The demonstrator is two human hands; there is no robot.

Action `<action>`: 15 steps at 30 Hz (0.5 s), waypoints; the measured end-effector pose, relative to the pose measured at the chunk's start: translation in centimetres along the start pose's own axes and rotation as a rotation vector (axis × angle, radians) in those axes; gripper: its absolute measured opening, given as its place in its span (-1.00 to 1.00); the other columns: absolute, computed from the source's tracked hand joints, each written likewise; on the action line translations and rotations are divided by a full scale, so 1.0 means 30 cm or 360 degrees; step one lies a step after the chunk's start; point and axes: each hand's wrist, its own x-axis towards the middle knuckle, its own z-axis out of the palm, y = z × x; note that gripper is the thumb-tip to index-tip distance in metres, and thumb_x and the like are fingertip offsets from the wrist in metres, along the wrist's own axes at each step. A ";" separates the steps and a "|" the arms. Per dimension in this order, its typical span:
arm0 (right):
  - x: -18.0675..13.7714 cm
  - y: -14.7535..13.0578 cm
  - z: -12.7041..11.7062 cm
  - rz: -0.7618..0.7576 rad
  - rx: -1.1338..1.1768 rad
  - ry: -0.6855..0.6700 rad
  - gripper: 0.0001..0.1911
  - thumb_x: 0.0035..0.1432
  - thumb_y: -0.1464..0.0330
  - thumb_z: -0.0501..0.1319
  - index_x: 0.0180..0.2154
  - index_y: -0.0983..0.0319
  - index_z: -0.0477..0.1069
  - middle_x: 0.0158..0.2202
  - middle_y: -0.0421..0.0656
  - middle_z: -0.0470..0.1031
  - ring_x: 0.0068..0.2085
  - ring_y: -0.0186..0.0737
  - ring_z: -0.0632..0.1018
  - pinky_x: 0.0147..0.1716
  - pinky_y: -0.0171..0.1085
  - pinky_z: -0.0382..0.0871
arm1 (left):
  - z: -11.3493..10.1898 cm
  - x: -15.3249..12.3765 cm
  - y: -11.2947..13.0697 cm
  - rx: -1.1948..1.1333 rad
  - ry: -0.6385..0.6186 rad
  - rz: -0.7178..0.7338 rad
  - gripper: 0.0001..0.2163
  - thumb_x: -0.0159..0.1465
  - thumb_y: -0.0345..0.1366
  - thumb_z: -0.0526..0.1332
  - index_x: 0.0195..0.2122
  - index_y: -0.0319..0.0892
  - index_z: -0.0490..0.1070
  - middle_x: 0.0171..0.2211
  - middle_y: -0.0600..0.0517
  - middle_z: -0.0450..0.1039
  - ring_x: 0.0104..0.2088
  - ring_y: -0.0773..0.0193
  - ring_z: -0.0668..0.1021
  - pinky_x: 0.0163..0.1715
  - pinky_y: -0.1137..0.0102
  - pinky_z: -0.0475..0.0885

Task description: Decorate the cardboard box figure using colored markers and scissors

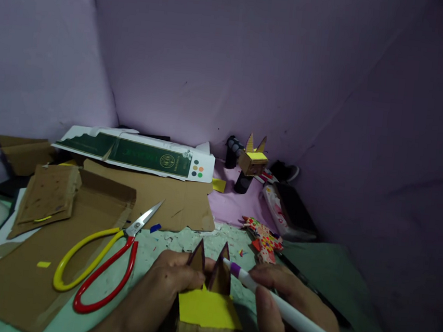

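Observation:
My left hand (162, 291) is closed on a small cardboard box (207, 316) with a yellow paper top and two pointed brown ears, pinching the left ear. My right hand (294, 308) grips a white marker (289, 313) with a purple band, its tip touching the right ear. A pair of scissors (102, 264) with one yellow and one red handle lies partly open on the cardboard just left of my left hand.
Flat brown cardboard sheets (96, 201) cover the left of the table, with a flattened green-and-white carton (136, 152) behind them. A similar finished box figure (252, 161) on dark legs stands at the back. A patterned paper shape (263, 238) lies nearby.

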 end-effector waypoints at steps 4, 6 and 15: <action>0.004 -0.001 0.005 0.0034 0.0014 0.0079 -0.85 0.22 0.45 0.13 -0.31 0.11 0.44 -0.49 -0.28 0.54 -0.51 -0.28 0.56 -0.53 -0.33 0.34 | -0.002 -0.002 -0.001 0.0012 -0.0012 -0.0007 -0.73 0.11 -0.30 0.19 -0.24 -0.27 0.60 -0.39 -0.07 0.57 -0.36 0.15 0.51 -0.35 0.34 0.27; 0.004 0.002 0.007 0.0048 0.0002 0.0094 -0.84 0.21 0.46 0.14 -0.30 0.11 0.45 -0.48 -0.28 0.54 -0.50 -0.28 0.56 -0.51 -0.34 0.36 | 0.000 -0.001 0.000 0.0006 0.0002 -0.0018 -0.72 0.09 -0.30 0.20 -0.23 -0.29 0.60 -0.41 -0.06 0.56 -0.38 0.17 0.50 -0.36 0.34 0.26; 0.001 0.021 0.012 0.0079 0.0027 0.0157 -0.85 0.19 0.47 0.17 -0.27 0.14 0.48 -0.39 -0.23 0.58 -0.40 -0.28 0.61 -0.38 -0.34 0.45 | 0.004 -0.001 0.001 0.0018 0.0097 -0.0032 -0.78 0.06 -0.33 0.20 -0.32 -0.25 0.58 -0.49 0.03 0.51 -0.44 0.23 0.47 -0.39 0.39 0.25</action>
